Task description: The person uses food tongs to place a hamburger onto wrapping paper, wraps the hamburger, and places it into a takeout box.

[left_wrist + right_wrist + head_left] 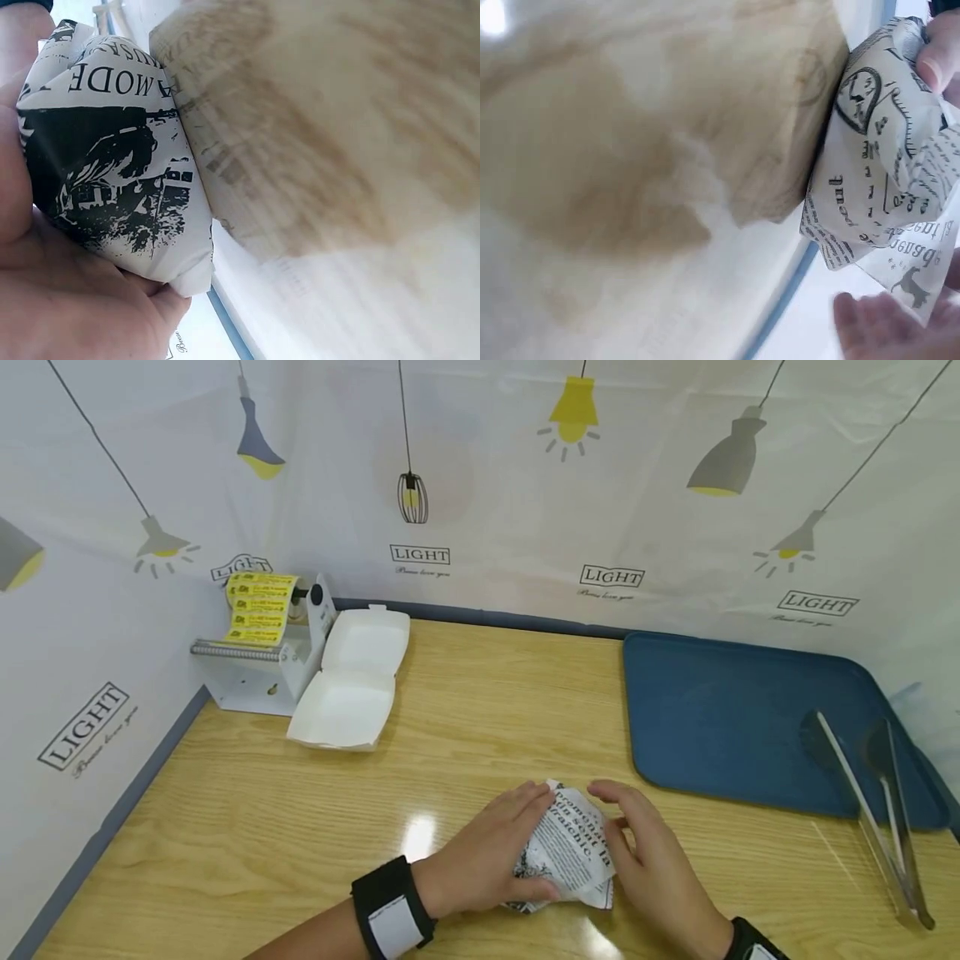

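Observation:
On the table in front of me sits a bundle wrapped in newsprint-patterned paper (pixel 573 843), its contents hidden. My left hand (pixel 487 852) grips its left side, with the thumb at the near edge and the fingers at the far edge. In the left wrist view, dark printing covers the side of the paper (pixel 112 180) against that palm. My right hand (pixel 656 868) is at the bundle's right side, thumb beside the paper and fingers loosely bent. A loose pointed flap of the paper (pixel 915 274) sticks out near the right fingers (pixel 877 322).
An opened white clamshell box (pixel 345 706) lies at the back left, beside a dispenser (pixel 255 677) with a roll of yellow labels (pixel 262 606). A blue tray (pixel 720 718) lies at the right, with metal tongs (pixel 877 827) lying across its front edge. A printed curtain (pixel 495 527) hangs behind.

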